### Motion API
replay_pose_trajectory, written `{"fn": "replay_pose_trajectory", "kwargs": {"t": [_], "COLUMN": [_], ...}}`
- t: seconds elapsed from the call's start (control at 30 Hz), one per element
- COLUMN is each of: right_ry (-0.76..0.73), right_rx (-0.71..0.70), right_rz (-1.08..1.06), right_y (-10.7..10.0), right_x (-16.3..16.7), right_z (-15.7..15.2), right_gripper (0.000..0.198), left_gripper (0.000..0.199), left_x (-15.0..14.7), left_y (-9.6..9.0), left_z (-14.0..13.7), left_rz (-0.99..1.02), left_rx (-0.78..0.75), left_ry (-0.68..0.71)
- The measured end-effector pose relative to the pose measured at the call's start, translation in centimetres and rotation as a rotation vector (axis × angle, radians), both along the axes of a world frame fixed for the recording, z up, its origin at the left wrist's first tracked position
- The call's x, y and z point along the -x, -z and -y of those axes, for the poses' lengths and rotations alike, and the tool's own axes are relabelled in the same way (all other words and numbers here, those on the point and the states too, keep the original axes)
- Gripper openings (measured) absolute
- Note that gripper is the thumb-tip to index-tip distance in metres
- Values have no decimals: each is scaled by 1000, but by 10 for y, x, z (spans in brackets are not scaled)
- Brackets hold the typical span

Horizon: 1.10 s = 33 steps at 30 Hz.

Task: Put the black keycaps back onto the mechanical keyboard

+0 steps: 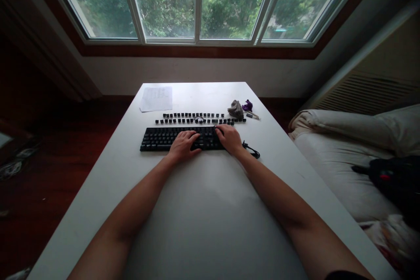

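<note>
the black computer keyboard lies on the white table. at its middle rests the person's left hand, thumb spread from the fingers; at its right end the right hand curls, and whether it pinches anything cannot be told. just behind the keyboard lie loose keycaps in rows; behind its right end, a grey cloth.
</note>
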State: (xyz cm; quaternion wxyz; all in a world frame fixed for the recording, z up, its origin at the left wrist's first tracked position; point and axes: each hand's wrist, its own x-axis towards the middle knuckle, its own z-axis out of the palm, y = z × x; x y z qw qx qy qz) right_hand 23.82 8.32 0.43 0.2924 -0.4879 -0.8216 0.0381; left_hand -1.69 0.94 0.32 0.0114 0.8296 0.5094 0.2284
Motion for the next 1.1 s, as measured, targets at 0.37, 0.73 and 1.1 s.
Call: {"fn": "replay_pose_trajectory", "kwargs": {"t": [0.37,0.73,1.1], "right_ry": [-104,-181,-123], "right_rx": [109,116,146], "right_rz": [476,564,134], "right_y": [-20,-19,-15], "right_x": [-24,-20,-11], "right_z": [-105,-120,-92], "right_gripper": [17,15,17], "left_gripper": [56,55,55], "left_x": [1,0,1], "left_y": [-6,-5,-2], "left_z": [1,2,-2], "left_rz": [-33,-16,-23], "left_rx": [-6,-5,-11], "left_ry": [-13,-23,-22]}}
